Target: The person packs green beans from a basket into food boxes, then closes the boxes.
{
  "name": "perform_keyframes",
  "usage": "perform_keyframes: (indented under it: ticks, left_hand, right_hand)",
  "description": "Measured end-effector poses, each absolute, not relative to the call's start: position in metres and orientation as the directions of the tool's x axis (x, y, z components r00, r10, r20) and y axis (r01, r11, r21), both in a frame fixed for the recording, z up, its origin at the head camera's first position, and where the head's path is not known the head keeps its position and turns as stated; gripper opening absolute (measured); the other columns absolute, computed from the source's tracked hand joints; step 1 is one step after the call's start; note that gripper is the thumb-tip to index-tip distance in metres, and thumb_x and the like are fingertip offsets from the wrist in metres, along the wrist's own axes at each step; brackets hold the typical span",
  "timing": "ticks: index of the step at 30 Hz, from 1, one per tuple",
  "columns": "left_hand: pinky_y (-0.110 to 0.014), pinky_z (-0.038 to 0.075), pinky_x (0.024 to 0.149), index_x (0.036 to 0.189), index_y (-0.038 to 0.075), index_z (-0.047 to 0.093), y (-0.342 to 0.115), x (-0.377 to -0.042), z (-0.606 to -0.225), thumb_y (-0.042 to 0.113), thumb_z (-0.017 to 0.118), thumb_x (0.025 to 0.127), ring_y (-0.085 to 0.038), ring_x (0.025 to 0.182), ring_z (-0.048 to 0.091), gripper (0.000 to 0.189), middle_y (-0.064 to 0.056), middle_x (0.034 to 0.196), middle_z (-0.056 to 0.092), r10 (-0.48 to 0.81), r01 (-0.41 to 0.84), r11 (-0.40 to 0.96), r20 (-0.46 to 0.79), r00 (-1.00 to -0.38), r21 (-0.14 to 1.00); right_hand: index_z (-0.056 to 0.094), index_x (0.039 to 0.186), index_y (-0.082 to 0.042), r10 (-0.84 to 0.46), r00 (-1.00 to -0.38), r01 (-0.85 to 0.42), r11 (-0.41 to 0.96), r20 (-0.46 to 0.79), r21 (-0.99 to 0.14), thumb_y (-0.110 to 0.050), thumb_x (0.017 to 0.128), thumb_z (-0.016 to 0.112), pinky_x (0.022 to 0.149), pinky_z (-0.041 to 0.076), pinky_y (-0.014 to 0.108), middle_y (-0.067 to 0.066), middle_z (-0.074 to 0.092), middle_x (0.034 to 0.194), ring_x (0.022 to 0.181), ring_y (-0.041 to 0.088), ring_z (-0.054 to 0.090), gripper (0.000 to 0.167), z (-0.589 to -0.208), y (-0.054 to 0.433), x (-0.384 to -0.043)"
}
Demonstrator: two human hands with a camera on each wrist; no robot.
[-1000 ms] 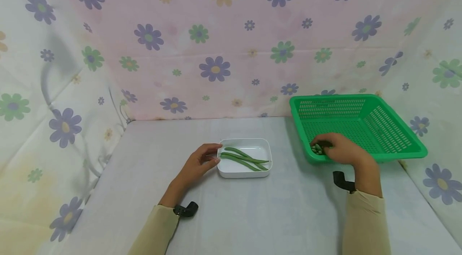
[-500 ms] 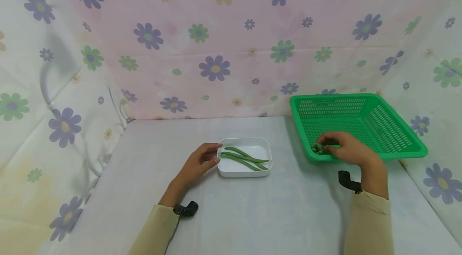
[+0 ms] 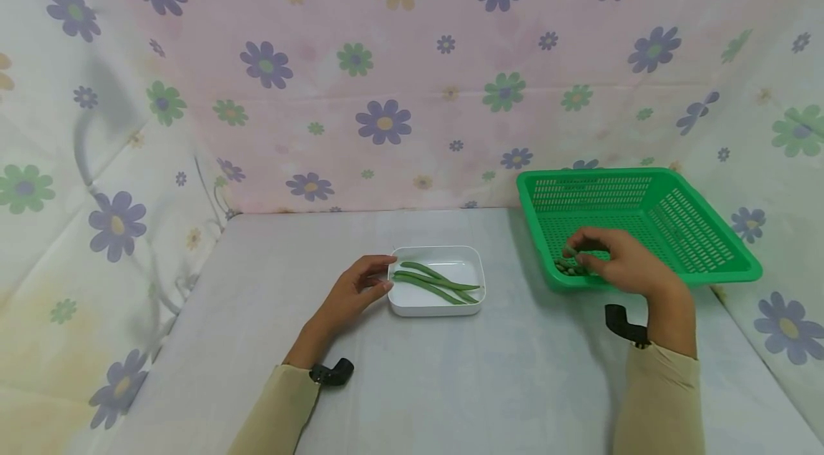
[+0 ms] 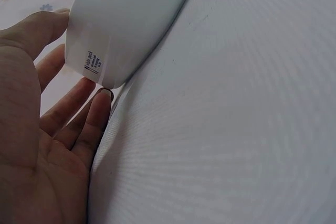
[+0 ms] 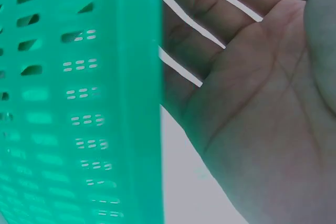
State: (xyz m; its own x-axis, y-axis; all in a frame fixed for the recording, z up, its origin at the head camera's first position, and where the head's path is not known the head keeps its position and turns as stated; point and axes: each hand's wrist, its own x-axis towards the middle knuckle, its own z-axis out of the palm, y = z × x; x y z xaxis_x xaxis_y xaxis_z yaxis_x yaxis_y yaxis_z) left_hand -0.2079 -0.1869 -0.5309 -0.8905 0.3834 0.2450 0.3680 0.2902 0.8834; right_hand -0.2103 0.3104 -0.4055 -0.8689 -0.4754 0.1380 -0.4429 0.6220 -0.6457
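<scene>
In the head view a white rectangular dish holds several long green beans. At its left end rests my left hand, thumb and fingers lightly curved and touching the side; the left wrist view shows the fingertips along the printed end wall. My right hand reaches over the near left corner of a green slotted basket. Between its thumb and forefinger it pinches a small green bean, mostly hidden by the fingers. Below lies a pile of small green pieces, partly covered by the hand.
A pale cloth covers the table. Flower-printed sheets hang behind and at both sides. The basket's raised wall stands right beside the right palm in the right wrist view.
My right hand has shifted slightly right and up over the pile, a green bean now showing at its fingertips. The left hand and the dish stay in place.
</scene>
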Motion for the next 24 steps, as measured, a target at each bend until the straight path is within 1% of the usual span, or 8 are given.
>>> perform_keyframes:
  ticks: [6,13,17,24]
  left_hand:
    - [-0.031,0.053,0.109,0.150,0.022,0.058,-0.187,-0.209,-0.532,0.016,0.073,0.103,-0.027,0.138,0.058,0.050,0.000,0.153,0.056,0.382,0.364,0.302,0.238,-0.893,0.881]
    - [-0.031,0.053,0.109,0.150,0.020,0.058,-0.187,-0.208,-0.533,0.015,0.073,0.103,-0.027,0.138,0.058,0.049,-0.001,0.152,0.057,0.384,0.371,0.299,0.245,-0.890,0.879]
    - [-0.033,0.054,0.108,0.149,0.019,0.058,-0.188,-0.208,-0.533,0.014,0.072,0.103,-0.028,0.138,0.057,0.048,-0.002,0.152,0.057,0.387,0.374,0.285,0.251,-0.887,0.883]
    - [-0.033,0.054,0.108,0.149,0.020,0.058,-0.188,-0.209,-0.534,0.014,0.072,0.103,-0.028,0.139,0.057,0.048,-0.002,0.152,0.057,0.388,0.371,0.273,0.251,-0.887,0.888]
  right_hand:
    - [0.073,0.111,-0.013,-0.468,-0.859,-0.483,0.607,0.207,-0.630,0.001,0.100,0.070,0.093,0.051,0.014,-0.002,0.073,0.111,0.111,-0.004,0.062,0.018,-0.399,0.306,-0.208]
    - [0.074,0.114,-0.013,-0.461,-0.834,-0.543,0.589,0.303,-0.598,0.004,0.097,0.073,0.091,0.049,0.010,-0.001,0.074,0.112,0.110,-0.008,0.061,0.023,-0.392,0.301,-0.205]
    - [0.074,0.113,-0.013,-0.460,-0.794,-0.606,0.563,0.397,-0.561,0.010,0.092,0.076,0.091,0.048,0.008,0.000,0.075,0.111,0.109,-0.007,0.062,0.031,-0.386,0.296,-0.203]
    - [0.075,0.110,-0.009,-0.444,-0.706,-0.705,0.506,0.552,-0.496,0.020,0.082,0.078,0.091,0.049,0.009,0.002,0.075,0.105,0.102,0.002,0.066,0.041,-0.378,0.283,-0.202]
